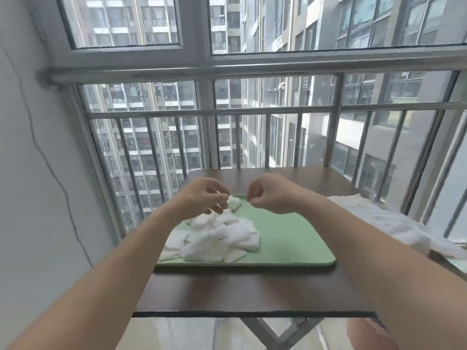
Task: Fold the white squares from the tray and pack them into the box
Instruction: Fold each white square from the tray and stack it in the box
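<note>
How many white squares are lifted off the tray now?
1: white square pinched by the left hand, above the tray near its far edge. Others lie heaped, some likely hidden.

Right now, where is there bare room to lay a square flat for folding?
The green tray is bare across its right half, bordered on the left by the pile of white squares. The table strip in front of the tray is bare too. Crowded: the tray's left half, and its far edge under the left hand and right hand.
</note>
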The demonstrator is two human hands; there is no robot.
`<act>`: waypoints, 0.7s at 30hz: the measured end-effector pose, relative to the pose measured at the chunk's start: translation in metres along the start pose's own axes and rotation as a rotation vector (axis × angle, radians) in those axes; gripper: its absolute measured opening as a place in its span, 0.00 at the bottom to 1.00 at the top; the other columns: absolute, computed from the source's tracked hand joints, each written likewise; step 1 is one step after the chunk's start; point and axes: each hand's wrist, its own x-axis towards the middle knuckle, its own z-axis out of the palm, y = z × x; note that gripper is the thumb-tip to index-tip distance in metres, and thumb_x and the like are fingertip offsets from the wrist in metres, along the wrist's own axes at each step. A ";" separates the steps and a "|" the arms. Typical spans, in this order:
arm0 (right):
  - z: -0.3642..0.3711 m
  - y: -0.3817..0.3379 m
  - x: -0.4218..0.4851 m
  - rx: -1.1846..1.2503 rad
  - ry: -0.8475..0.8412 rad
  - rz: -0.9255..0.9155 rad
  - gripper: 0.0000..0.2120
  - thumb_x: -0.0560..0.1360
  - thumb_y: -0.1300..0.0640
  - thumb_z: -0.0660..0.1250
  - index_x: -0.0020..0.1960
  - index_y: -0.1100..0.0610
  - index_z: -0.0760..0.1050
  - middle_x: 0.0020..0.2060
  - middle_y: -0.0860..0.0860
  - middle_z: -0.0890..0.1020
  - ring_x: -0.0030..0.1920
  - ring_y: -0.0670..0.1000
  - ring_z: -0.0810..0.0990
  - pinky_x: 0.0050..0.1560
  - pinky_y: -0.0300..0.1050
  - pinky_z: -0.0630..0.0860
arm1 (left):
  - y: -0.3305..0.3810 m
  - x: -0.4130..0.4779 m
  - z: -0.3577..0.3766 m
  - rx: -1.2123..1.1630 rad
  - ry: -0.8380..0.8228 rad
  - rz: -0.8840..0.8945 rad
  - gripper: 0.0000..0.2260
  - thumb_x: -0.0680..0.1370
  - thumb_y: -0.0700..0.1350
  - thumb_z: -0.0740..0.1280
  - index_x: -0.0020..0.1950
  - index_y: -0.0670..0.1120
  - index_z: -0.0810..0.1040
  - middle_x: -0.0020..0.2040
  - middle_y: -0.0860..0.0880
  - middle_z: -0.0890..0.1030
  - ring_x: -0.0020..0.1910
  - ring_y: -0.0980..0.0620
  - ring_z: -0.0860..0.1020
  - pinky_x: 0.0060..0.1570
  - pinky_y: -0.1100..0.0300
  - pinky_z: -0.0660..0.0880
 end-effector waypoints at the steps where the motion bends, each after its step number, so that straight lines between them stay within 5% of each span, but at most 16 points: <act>1: 0.007 -0.001 0.010 0.000 0.014 0.008 0.10 0.77 0.61 0.65 0.53 0.54 0.83 0.45 0.46 0.81 0.45 0.47 0.80 0.40 0.34 0.73 | -0.007 0.001 -0.007 -0.007 0.028 -0.024 0.03 0.80 0.42 0.68 0.52 0.47 0.81 0.45 0.47 0.86 0.42 0.52 0.85 0.49 0.55 0.81; 7: 0.038 0.013 0.063 0.095 0.071 0.124 0.16 0.76 0.66 0.60 0.59 0.57 0.80 0.56 0.53 0.83 0.55 0.52 0.80 0.57 0.43 0.74 | -0.038 0.035 -0.021 0.020 0.181 -0.165 0.06 0.79 0.38 0.68 0.48 0.49 0.82 0.47 0.45 0.86 0.45 0.49 0.83 0.45 0.55 0.80; 10: 0.052 0.024 0.083 0.193 0.062 0.192 0.15 0.77 0.65 0.64 0.63 0.60 0.79 0.59 0.55 0.82 0.57 0.54 0.79 0.60 0.45 0.73 | -0.045 0.057 -0.018 0.035 0.164 -0.201 0.10 0.78 0.35 0.67 0.56 0.44 0.82 0.51 0.45 0.84 0.48 0.49 0.81 0.44 0.60 0.76; 15: 0.072 0.033 0.107 0.305 0.091 0.244 0.14 0.76 0.60 0.69 0.61 0.61 0.80 0.57 0.56 0.82 0.56 0.53 0.80 0.57 0.44 0.75 | -0.045 0.083 -0.006 0.206 0.048 -0.270 0.23 0.77 0.35 0.70 0.72 0.43 0.73 0.65 0.42 0.78 0.59 0.43 0.80 0.60 0.53 0.78; 21: 0.075 0.031 0.111 0.417 0.084 0.225 0.21 0.70 0.61 0.77 0.61 0.60 0.77 0.52 0.54 0.83 0.51 0.52 0.82 0.48 0.44 0.78 | -0.045 0.087 0.001 0.241 0.051 -0.247 0.29 0.72 0.36 0.76 0.72 0.45 0.72 0.61 0.45 0.79 0.54 0.46 0.80 0.55 0.54 0.79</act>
